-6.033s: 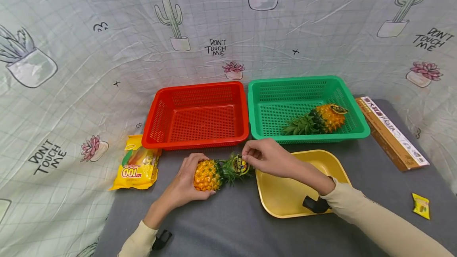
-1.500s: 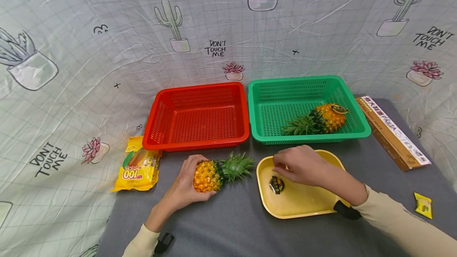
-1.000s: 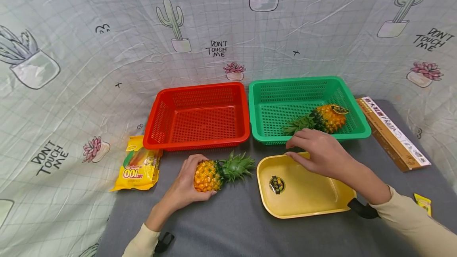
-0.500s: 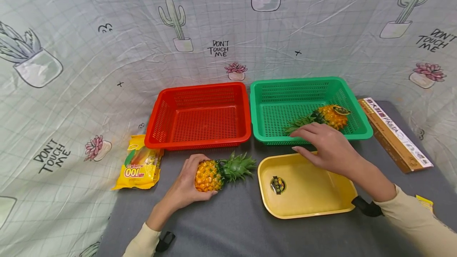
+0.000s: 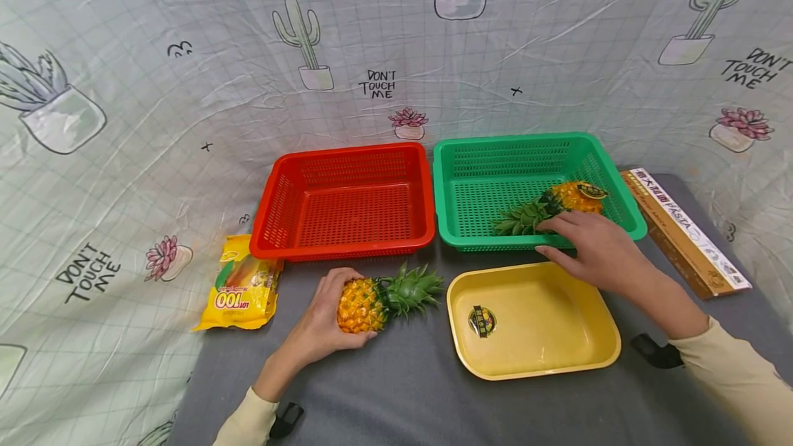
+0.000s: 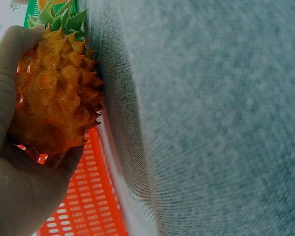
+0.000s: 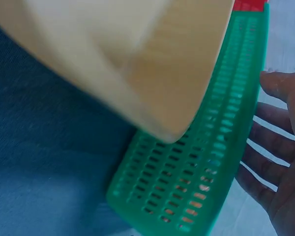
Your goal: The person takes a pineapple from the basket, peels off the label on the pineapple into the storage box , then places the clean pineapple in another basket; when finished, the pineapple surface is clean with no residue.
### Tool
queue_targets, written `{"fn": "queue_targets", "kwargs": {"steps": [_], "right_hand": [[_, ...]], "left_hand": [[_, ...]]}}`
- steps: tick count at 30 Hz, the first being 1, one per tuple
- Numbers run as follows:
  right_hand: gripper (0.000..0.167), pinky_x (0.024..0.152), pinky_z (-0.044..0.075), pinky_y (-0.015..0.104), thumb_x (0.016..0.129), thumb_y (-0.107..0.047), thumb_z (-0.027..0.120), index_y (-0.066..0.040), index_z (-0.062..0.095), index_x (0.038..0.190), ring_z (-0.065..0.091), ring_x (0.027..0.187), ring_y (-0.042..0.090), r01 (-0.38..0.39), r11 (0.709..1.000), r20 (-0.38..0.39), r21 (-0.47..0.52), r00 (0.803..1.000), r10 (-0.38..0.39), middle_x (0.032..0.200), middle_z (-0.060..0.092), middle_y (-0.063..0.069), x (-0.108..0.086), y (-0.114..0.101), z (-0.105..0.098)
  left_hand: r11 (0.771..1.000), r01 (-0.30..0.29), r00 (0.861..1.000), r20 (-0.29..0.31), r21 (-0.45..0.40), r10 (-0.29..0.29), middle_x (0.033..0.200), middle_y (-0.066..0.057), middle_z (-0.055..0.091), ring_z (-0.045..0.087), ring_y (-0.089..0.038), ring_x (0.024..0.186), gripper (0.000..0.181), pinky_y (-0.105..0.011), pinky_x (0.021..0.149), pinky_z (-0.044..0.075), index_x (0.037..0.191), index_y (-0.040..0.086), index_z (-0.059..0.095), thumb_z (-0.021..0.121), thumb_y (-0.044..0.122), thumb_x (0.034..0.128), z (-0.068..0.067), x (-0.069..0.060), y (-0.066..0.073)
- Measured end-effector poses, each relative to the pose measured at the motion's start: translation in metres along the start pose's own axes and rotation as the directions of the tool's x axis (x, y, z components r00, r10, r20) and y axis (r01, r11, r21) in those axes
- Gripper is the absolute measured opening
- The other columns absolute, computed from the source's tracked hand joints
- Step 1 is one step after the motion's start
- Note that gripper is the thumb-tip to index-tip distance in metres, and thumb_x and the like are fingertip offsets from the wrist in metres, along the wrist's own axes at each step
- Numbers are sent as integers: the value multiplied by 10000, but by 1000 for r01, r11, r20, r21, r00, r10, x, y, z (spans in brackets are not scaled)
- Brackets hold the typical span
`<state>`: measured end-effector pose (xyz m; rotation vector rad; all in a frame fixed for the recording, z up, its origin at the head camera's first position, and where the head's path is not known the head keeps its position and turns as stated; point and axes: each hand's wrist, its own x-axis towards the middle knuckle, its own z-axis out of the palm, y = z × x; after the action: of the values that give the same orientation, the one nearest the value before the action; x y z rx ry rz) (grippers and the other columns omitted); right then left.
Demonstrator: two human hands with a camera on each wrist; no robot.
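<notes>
Within the left hand point(image 5: 327, 316) lies a pineapple point(image 5: 363, 305).

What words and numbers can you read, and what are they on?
"DON'T TOUCH ME": cloth backdrop, three times.
"LOT 100": yellow bag, upside down.
"PASTA": long box.
Too small or blurred: bag's and box's other print; black sticker in yellow tray; black label on pineapple in green basket.

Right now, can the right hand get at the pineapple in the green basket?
Likely yes: the right hand is at the near rim of the green basket, close to the pineapple, and the open top leaves the way free.
</notes>
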<state>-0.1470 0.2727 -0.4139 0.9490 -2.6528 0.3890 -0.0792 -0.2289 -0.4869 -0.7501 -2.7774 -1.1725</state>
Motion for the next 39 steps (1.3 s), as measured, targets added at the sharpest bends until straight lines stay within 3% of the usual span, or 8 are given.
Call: {"fn": "queue_targets", "kwargs": {"steps": [5,14,17,27,39], "right_hand": [[325,667,575,498,880,-263,865,-60,768,1114,688,806,273,-24,1000,23,7,999,24,1003,727,92,-7,10,2],[352,685,574,533,961,-361,788,-43,759,1109,687,833,301,-102,994,78,24,992,100,1027,721,127,-20,25,9],[331,695,571,545,967,-329,782,-37,753,1120,690,841,318,-103,995,74,18,992,101,1038,722,143,-22,27,13],[331,735,557,572,975,-315,766,-36,746,1152,686,846,356,-99,995,57,-22,993,100,1073,723,157,-23,28,20],[326,744,545,578,967,-306,771,-34,734,1142,679,850,363,-95,995,35,-42,995,97,1049,712,151,-25,29,24]], "left_hand": [[1000,10,1000,4,4,-10,1437,33,431,432,-204,1287,914,-527,1006,464,1449,247,454,975,420,718,0,0,0],[1000,20,1000,7,2,-20,1442,32,425,433,-203,1277,907,-530,992,470,1455,249,451,964,439,732,1,-1,0],[1000,20,1000,5,8,-20,1443,35,426,434,-198,1278,901,-527,999,466,1453,252,451,961,433,734,1,-1,0],[998,-3,997,-72,58,7,1394,37,486,492,-181,1209,899,-527,954,484,1442,213,500,972,321,684,4,-1,7],[994,-39,996,-81,99,47,1417,38,480,489,-177,1230,902,-522,936,494,1453,215,505,940,366,678,-12,-3,25]]}}
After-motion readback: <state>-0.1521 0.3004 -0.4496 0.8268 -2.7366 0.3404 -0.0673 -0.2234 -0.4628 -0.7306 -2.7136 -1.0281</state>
